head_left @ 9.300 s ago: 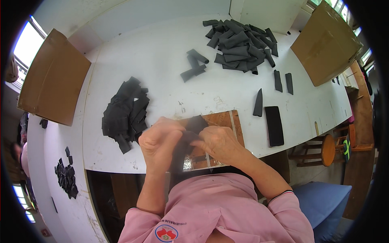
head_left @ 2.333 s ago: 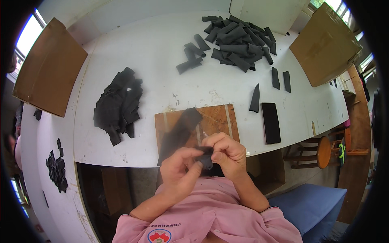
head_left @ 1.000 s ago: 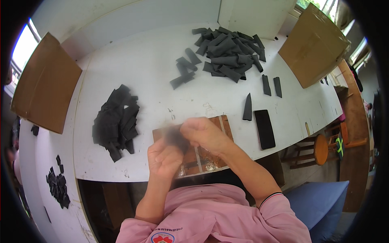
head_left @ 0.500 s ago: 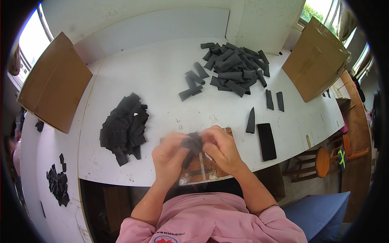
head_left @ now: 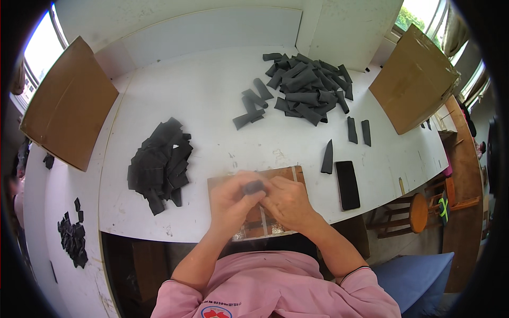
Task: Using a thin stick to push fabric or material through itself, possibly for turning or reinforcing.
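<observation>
Over the brown board [head_left: 298, 177] at the table's front edge, my two hands are close together around a small dark grey fabric piece [head_left: 255, 186]. My left hand [head_left: 229, 204] is closed, with its thumb and fingers around the piece; its fingertips are slightly blurred. Against the other side of the piece presses my right hand [head_left: 289, 202], also closed, its fingers curled. Most of the piece is hidden inside the hands, and only a rounded, bunched part shows between them. To the left lies a heap of flat black fabric pieces [head_left: 154, 172].
A pile of dark grey fabric tubes [head_left: 307, 87] covers the back right of the white table [head_left: 185, 95]. Right of the board are a pointed dark piece [head_left: 327, 157] and a black phone [head_left: 348, 185]. Cardboard boxes [head_left: 71, 106] stand at both sides. A wooden stool [head_left: 418, 212] is at right.
My hands have come closer together around the fabric piece. It now shows as a compact rounded end, where earlier a longer part hung below the left hand.
</observation>
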Demonstrator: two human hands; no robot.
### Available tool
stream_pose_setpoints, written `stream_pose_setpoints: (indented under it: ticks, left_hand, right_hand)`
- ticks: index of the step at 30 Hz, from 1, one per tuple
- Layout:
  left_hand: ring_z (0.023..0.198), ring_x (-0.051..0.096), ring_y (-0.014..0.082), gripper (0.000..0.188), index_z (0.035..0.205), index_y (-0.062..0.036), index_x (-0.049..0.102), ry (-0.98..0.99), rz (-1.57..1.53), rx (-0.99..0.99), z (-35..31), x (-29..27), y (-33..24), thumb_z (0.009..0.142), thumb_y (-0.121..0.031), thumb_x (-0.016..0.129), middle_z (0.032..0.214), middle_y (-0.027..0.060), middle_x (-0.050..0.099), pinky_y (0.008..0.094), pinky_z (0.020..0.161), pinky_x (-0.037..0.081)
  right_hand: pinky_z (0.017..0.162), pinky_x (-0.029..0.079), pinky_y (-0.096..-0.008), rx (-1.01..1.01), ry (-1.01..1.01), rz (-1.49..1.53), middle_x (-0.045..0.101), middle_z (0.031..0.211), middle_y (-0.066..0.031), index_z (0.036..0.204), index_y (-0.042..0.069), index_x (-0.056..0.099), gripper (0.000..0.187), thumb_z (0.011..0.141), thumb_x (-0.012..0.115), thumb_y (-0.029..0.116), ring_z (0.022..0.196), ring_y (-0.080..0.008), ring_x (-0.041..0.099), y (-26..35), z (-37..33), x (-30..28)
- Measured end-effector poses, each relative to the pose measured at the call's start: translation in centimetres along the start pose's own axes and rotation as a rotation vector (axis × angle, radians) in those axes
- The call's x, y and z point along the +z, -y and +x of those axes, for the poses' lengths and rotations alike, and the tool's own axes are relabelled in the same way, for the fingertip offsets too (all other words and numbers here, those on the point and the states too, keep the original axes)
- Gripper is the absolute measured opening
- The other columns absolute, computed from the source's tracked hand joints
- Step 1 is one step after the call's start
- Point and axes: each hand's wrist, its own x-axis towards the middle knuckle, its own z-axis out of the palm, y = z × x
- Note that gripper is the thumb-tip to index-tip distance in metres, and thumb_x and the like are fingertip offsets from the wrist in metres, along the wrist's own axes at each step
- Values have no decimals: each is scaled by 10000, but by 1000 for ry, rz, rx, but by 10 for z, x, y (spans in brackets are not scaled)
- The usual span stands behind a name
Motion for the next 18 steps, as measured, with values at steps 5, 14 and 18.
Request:
stream_pose_setpoints:
  ticks: [5, 14, 18]
  left_hand:
    - [787, 540, 196, 72, 751, 8, 567, 244, 375, -161, 14, -5, -2, 724, -49, 603, 787, 70, 590, 281, 727, 424]
    - [784, 552, 192, 92, 772, 15, 577, 147, 441, 40, 10, 4, -4, 755, -73, 596, 811, 78, 586, 284, 726, 428]
    - [769, 560, 175, 135, 863, 12, 592, -138, -23, -123, -6, 11, -9, 781, -96, 597, 858, 103, 591, 287, 723, 437]
  right_hand:
    - [472, 410, -343, 15, -3, 159, 504, 609, -82, 757, 49, 534, 168, 813, 516, 207, 572, -258, 519, -37, -26, 32]
    - [469, 409, -372, -4, -61, 131, 523, 654, -79, 814, 62, 542, 174, 832, 474, 222, 600, -267, 536, -30, -28, 38]
    - [499, 418, -362, 49, 68, 83, 536, 680, -68, 810, 62, 550, 186, 805, 521, 246, 628, -260, 542, -16, -14, 16]
